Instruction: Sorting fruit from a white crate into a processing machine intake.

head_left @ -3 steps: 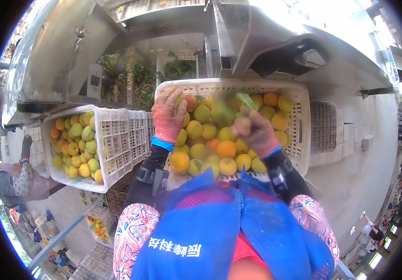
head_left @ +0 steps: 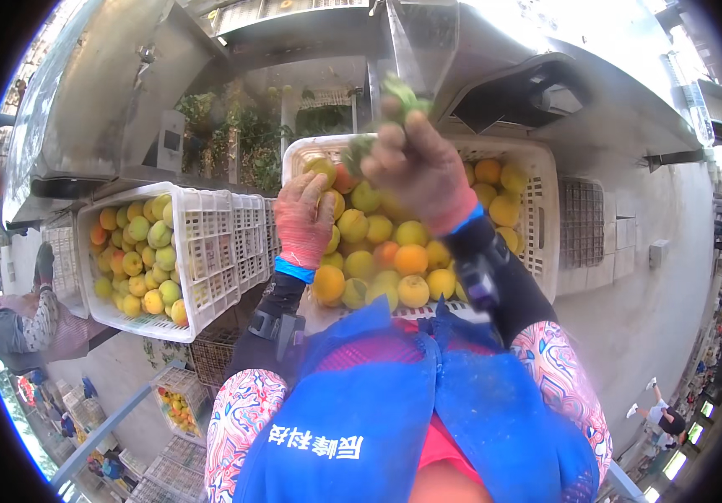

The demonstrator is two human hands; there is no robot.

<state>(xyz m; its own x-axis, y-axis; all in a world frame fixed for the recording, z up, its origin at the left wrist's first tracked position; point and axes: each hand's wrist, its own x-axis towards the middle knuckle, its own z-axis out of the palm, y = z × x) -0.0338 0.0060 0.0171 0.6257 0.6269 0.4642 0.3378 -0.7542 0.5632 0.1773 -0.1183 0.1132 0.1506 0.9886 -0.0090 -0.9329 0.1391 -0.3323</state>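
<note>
White crate (head_left: 543,243), fruit inside; green leaves (head_left: 403,94) in your right hand (head_left: 411,159)

Your right hand, gloved and blurred by motion, is raised above the crate's far edge near its middle. Fingers are together, clamped on the leaves, which stick up past the fingertips; a second green blur (head_left: 358,153) lies beside the knuckles, its hold unclear.

Your left hand (head_left: 304,216), in a pinkish-red glove with a blue cuff, lies over the crate's left edge toward the far left corner. Its fingers are slightly apart and reach over the fruit (head_left: 353,225); cannot tell whether they grip any. One yellow-green piece (head_left: 321,169) sits at their tips, in that corner.

Fruit covers the crate's floor from left edge to right, yellow to green, several orange. One orange piece (head_left: 411,259) lies toward the near edge, around its middle.

Beyond your crate's left edge: another white crate (head_left: 204,243), also full of fruit. Beyond the right edge: a brownish grid crate (head_left: 581,225).
</note>
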